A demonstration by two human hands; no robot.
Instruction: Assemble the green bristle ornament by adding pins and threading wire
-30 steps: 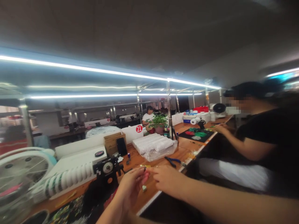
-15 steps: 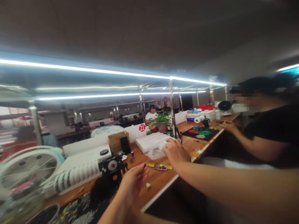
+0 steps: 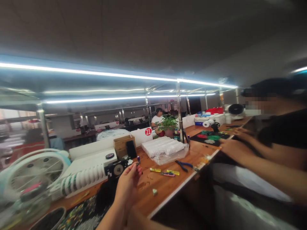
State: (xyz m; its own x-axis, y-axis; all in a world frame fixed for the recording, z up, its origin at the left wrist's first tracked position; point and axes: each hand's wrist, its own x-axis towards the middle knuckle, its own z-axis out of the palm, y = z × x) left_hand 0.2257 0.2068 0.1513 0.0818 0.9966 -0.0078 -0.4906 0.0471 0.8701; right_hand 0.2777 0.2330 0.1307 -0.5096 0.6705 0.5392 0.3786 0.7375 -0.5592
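Note:
My left hand (image 3: 129,177) is raised over the bench, thumb and fingertips pinched together. A small dark piece shows at the fingertips, too small to name. My right hand (image 3: 227,147) reaches far to the right, beside the bench's front edge and close to a co-worker's hand (image 3: 242,134); its fingers are blurred and partly hidden. Between my hands lie blue-handled pliers (image 3: 184,165), a yellow-handled tool (image 3: 155,170), another yellow handle (image 3: 173,172) and a pink-handled cutting tool (image 3: 168,174). A small pale green lump (image 3: 154,191) sits nearer the edge.
A black device with a dial (image 3: 118,169) stands left of my left hand, beside a row of white spools (image 3: 82,179) and a white fan (image 3: 35,172). Bagged white rolls (image 3: 163,148), a cardboard box (image 3: 117,145) and a potted plant (image 3: 168,124) line the back. A metal post (image 3: 178,108) rises behind.
My right hand has moved right, away from the tools, and the pliers now show where it was. My left hand has moved left and slightly up, still pinched.

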